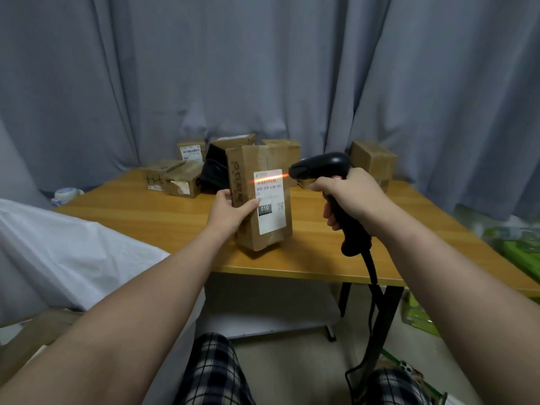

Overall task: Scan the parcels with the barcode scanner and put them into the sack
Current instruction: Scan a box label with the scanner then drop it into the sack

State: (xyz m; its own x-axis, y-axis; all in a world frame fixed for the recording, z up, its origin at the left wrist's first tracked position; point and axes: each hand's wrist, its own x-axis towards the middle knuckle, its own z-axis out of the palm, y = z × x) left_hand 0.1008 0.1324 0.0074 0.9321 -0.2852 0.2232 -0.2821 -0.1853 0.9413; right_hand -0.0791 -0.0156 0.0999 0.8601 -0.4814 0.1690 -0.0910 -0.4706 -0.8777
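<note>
Gripping the upright parcel [260,197] by its left edge, my left hand [230,213] lays its thumb across the front face, touching the white label [270,201], with the fingers curled round the side. The box leans slightly over the near part of the table [146,217]; whether its base touches the wood I cannot tell from here.

My right hand [347,190] is wrapped tight round the handle of the black barcode scanner [321,166], forefinger lying under the head. The scanner's nose sits just beside the parcel's upper right edge, and an orange-red scan line [267,179] runs across the barcode at the top of the label. The cable [371,267] drops from the handle past the table's front edge.

Further back on the table lie more cardboard parcels: a cluster on the left [175,178], one with a label behind it [191,149], and one on the right [374,160]. A black bag [214,171] sits between the left cluster and the held box. The white sack [73,244] lies to the left, against the table's side. A grey curtain [263,68] hangs behind everything.
</note>
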